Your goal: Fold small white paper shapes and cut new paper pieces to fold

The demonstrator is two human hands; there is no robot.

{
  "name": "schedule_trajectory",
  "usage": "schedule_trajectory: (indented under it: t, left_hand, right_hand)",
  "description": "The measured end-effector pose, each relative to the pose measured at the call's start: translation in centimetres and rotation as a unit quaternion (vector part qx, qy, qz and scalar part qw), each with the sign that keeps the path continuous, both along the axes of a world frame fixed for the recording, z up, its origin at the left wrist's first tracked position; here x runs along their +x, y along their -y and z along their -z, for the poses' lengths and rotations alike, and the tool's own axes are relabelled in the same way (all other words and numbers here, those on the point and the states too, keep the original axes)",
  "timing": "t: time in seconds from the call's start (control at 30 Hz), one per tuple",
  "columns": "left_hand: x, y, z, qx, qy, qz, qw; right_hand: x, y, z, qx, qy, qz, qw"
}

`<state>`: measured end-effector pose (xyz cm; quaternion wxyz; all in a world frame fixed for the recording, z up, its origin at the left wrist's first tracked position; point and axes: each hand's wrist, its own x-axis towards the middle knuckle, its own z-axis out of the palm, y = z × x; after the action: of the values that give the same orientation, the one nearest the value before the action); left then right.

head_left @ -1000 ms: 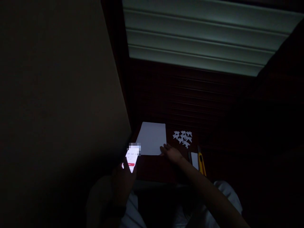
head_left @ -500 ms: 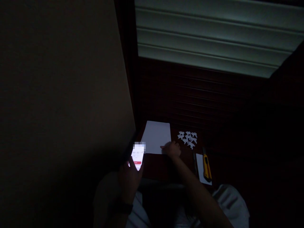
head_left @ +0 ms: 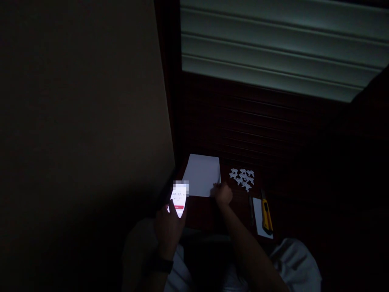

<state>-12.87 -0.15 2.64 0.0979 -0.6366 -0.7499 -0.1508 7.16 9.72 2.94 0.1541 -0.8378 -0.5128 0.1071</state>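
The scene is very dark. My left hand (head_left: 168,227) is wrapped round a lit phone (head_left: 178,199) whose screen glows white with a red bar. My right hand (head_left: 224,194) rests at the lower right corner of a white sheet of paper (head_left: 202,174) on a dark table, its fingers curled at the paper's edge. It is too dim to see whether they pinch the corner. Several small white paper cut-outs (head_left: 242,178) lie in a cluster just right of the sheet.
A yellow utility knife (head_left: 266,213) lies over a small white card (head_left: 259,219) at the right, with a dark pen-like object (head_left: 251,211) beside it. A plain wall fills the left. Pale window slats (head_left: 273,52) run across the top above dark wood panelling.
My right hand has gone from lying flat beside the sheet to curling at its lower right corner. The view has shifted slightly, so everything sits a little further right. The phone stays held.
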Motion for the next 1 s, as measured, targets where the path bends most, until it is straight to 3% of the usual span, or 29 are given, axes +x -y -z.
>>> schedule_trajectory:
  t: [0.57, 1.0]
  left_hand:
    - [0.26, 0.06, -0.24, 0.011, 0.004, -0.007, 1.000]
    - [0.21, 0.11, -0.13, 0.005, -0.023, -0.004, 1.000]
  right_hand:
    - [0.65, 0.74, -0.31, 0.029, 0.030, -0.028, 0.999]
    - [0.29, 0.87, 0.61, 0.055, 0.056, -0.065, 0.995]
